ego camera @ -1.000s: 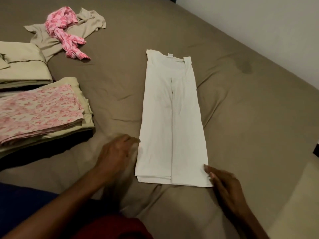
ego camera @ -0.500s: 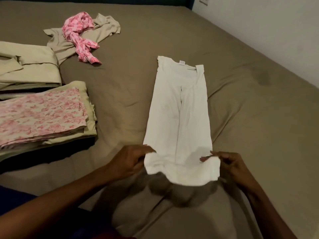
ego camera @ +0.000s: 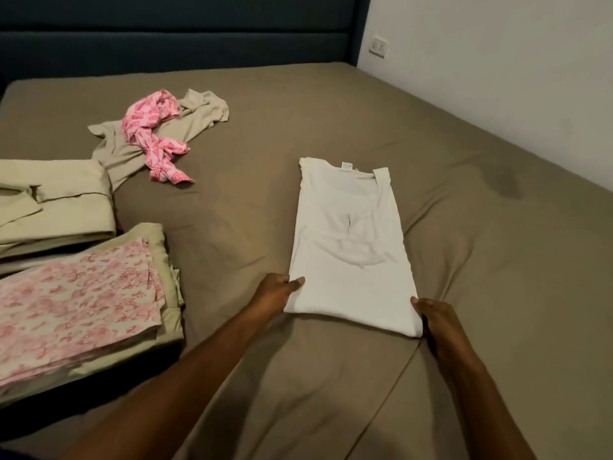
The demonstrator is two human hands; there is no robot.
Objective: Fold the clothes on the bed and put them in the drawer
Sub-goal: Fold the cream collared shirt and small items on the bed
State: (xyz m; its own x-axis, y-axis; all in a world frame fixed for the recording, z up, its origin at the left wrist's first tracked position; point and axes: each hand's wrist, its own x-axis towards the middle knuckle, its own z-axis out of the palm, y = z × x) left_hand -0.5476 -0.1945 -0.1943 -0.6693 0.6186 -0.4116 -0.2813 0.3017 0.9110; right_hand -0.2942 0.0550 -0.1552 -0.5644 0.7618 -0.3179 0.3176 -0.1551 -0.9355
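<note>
A: What do your hands hold at this moment?

B: Your left hand (ego camera: 275,292) grips the near left corner of the white shirt (ego camera: 351,257). The thumb lies on top of the cloth and the other fingers are curled under its edge. Your right hand (ego camera: 434,315) holds the near right corner, with the fingers bent against the folded edge; how far they go under the cloth, I cannot tell.

A: And where is the shirt itself?

B: It lies flat on the bed (ego camera: 497,293), in the middle, folded into a rectangle. The near edge is a rounded fold between your two hands, and the neckline with a small label points away from you, toward the headboard.

A: What is on your left side?

B: Near you, at the left edge, there is a stack with a pink floral cloth (ego camera: 73,300) on top and beige folded pieces under it. Just behind this stack is a second pile of folded beige clothes (ego camera: 56,200).

A: And further away?

B: Beyond the piles, a beige shirt (ego camera: 132,144) lies unfolded and wrinkled, and a crumpled pink garment (ego camera: 152,134) rests on top of it. Both are well apart from the white shirt.

A: What is at the far end?

B: The dark blue headboard (ego camera: 179,38) stands behind the bed. At the right there is a white wall (ego camera: 497,61) with a wall socket (ego camera: 379,46) close to the headboard.
</note>
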